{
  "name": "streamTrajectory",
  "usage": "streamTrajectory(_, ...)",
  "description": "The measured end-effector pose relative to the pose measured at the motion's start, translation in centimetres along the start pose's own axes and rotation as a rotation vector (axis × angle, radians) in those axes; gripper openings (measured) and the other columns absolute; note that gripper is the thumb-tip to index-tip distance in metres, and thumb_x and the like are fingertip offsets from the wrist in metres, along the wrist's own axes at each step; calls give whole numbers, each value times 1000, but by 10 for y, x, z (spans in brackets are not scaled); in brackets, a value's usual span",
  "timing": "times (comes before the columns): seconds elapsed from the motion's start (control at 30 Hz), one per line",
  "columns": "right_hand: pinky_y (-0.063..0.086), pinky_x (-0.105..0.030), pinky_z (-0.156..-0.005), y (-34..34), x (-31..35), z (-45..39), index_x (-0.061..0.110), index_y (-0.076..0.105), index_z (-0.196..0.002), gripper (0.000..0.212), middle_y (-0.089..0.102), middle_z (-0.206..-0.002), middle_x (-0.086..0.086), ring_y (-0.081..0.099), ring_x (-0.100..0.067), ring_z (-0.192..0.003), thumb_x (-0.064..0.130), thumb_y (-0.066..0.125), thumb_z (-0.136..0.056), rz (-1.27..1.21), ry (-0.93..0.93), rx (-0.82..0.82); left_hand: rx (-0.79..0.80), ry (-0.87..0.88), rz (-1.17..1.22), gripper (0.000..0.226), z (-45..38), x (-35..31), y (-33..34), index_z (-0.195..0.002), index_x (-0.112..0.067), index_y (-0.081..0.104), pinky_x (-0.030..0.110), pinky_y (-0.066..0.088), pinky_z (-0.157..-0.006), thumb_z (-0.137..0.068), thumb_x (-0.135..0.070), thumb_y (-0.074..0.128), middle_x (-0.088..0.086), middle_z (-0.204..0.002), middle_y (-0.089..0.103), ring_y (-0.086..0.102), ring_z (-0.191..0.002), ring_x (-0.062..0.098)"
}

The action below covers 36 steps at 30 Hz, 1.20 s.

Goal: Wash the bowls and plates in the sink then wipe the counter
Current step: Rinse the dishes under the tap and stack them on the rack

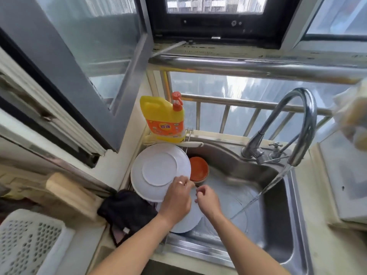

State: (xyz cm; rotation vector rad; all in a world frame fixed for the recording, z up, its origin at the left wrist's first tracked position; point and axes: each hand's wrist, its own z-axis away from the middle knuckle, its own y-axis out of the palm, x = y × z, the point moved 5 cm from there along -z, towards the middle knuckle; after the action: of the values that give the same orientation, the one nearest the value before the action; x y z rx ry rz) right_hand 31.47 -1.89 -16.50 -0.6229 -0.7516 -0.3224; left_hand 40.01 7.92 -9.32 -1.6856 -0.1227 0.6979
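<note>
Plates: two white, upside-down plate (159,171) gripped at rim by left hand (177,197); lower plate (188,221) beneath. One orange bowl (198,169). Right hand (207,199) loosely curled, holding nothing; sink basin (278,225) open at right.

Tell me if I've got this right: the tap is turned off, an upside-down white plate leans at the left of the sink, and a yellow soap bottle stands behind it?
Not quite. The tap is running: the head view shows a stream of water falling into the sink. The rest holds: the white plate sits upside down at the left, the yellow soap bottle behind it.

Steel sink (294,231) holds white plates (160,171) (orange bowl (198,168) too).
</note>
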Motion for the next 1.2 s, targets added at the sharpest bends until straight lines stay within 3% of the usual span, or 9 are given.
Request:
streamTrajectory(0.1, 53, -34, -84, 14, -50, -17, 18, 66, -106, 24, 73, -105, -8, 67, -28, -100, 17, 46, -92, 182, 88, 116, 26, 112, -2, 29, 7, -15, 42, -86, -22, 68, 34, 52, -71, -63, -4, 72, -1, -98, 62, 60, -90, 21)
streamTrajectory(0.23, 49, -32, -84, 27, -98, -41, 10, 71, -110, 27, 73, -114, -13, 65, -33, -112, 21, 53, -92, 309, 143, 164, 94, 117, 45, 23, 12, -20, 87, -84, -20, 65, 31, 49, -61, -67, -9, 54, -1, -89, 61, 60, -81, 21)
streamTrajectory(0.4, 47, -29, -90, 47, -122, -57, 5, 60, -127, 40, 66, -129, -17, 61, -34, -121, 25, 58, -92, 207, 267, 172, 453, -405, 81, 45, 23, 22, 131, -134, -10, 54, 37, 40, -109, -90, -16, 49, 9, -136, 52, 45, -131, 27)
streamTrajectory(0.57, 48, -31, -93, 61, -125, -64, 6, 61, -130, 46, 66, -130, -16, 61, -34, -121, 31, 65, -92, 79, 297, 155, 756, -610, 105, 62, 49, 44, 168, -145, -13, 46, 38, 33, -118, -87, -34, 47, 14, -154, 40, 39, -142, 30)
streamTrajectory(0.67, 49, -31, -95, 50, -125, -58, 12, 67, -128, 39, 69, -126, -13, 63, -33, -118, 29, 61, -93, 47, 273, 142, 746, -629, 145, 59, 47, 41, 171, -134, -13, 55, 35, 38, -113, -81, -36, 44, 13, -144, 50, 47, -134, 29)
streamTrajectory(0.8, 49, -32, -93, -9, -135, -44, 11, 69, -124, 36, 71, -122, -13, 63, -34, -115, 31, 55, -97, 0, 328, 43, 801, -620, 186, 43, 44, 28, 168, -132, -9, 58, 31, 38, -112, -90, -14, 45, 14, -141, 53, 48, -131, 31)
streamTrajectory(0.97, 54, -37, -84, -102, -159, -15, 12, 72, -110, 37, 72, -105, -10, 66, -28, -97, 40, 55, -92, -86, 365, -44, 731, -630, 281, 52, 38, 3, 162, -133, -16, 57, 28, 41, -107, -84, -7, 43, 13, -140, 49, 51, -128, 31)
streamTrajectory(1.1, 51, -29, -66, -156, -161, 12, 6, 70, -113, 32, 73, -96, -8, 67, -25, -85, 29, 54, -96, -261, 405, -82, 447, -839, 667, 43, 15, -39, 130, -130, -23, 41, 32, 46, -92, -93, -2, 48, 4, -126, 54, 55, -112, 26)
streamTrajectory(1.2, 49, -29, -64, -179, -149, 28, 2, 62, -122, 37, 71, -103, -12, 67, -27, -89, 29, 46, -102, -260, 439, -84, 460, -1071, 1003, 31, 7, -65, 118, -126, -8, 51, 45, 57, -87, -97, 0, 42, 14, -119, 66, 64, -106, 33)
